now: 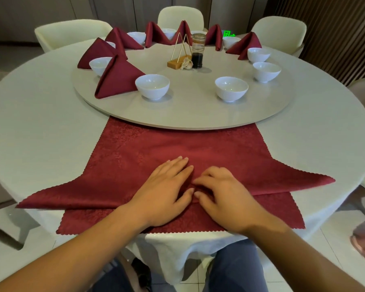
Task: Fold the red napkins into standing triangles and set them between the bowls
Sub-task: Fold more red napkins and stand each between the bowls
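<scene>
A large red napkin (148,148) lies partly folded on the near table edge, its two side corners pointing left and right over a lower layer. My left hand (167,190) rests flat on its middle, fingers spread. My right hand (221,192) is beside it, fingertips curled and pinching a crease of the cloth. On the round turntable (190,114) stand several white bowls; the nearest are one at the front left (152,86) and one at the front right (231,88). Several folded red triangles stand between bowls along the left and back, the closest (116,79) left of the front left bowl.
At the turntable's centre stand a gold wire holder on a wooden base (178,53), a dark sauce jar (197,52) and a garlic bulb (187,63). Cream chairs (180,15) ring the white-clothed table (40,131). Bowls on the right (266,71) have no napkins between them.
</scene>
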Tool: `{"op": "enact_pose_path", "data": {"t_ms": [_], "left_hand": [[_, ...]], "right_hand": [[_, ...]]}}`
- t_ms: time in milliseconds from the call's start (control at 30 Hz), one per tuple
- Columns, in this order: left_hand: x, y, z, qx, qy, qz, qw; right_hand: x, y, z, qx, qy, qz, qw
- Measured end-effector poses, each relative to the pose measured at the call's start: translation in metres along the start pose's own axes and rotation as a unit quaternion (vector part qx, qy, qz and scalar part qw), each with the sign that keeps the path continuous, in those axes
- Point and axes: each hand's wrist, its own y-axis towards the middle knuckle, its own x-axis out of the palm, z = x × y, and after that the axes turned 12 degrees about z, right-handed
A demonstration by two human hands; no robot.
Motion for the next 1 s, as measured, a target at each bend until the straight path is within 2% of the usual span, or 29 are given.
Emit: {"op": "enact_pose_path", "data": {"t_ms": [167, 267, 467, 600, 800, 867, 933, 1000], "left_hand": [[-0.013, -0.022, -0.014, 0.024, 0.033, 0.017, 0.999], [-0.022, -0.042, -0.031, -0.024, 0.062, -0.012, 0.998], [-0.052, -0.078, -0.078, -0.086, 0.099, -0.074, 0.989], [-0.065, -0.094, -0.109, -0.145, 0.106, -0.05, 0.982], [-0.068, -0.092, -0.114, -0.204, 0.073, -0.017, 0.976], [-0.066, -0.084, -0.102, -0.171, 0.069, 0.028, 0.982], [-0.062, -0.071, -0.078, -0.088, 0.018, 0.07, 0.994], [-0.055, -0.054, -0.049, -0.022, -0.067, 0.053, 0.996]], "right_hand": [[0.01, 0.001, 0.008, -0.011, -0.014, 0.003, 1.0], [0.012, -0.003, 0.008, -0.034, -0.037, 0.02, 0.999], [0.014, -0.007, 0.011, -0.009, -0.001, 0.032, 0.999], [0.014, -0.007, 0.013, 0.016, 0.043, 0.041, 0.998], [0.011, -0.005, 0.015, 0.055, 0.068, 0.001, 0.996], [0.011, -0.006, 0.014, 0.054, 0.062, 0.004, 0.997], [0.01, -0.007, 0.013, 0.052, 0.057, -0.002, 0.997], [0.007, -0.007, 0.011, 0.045, 0.059, -0.016, 0.997]]}}
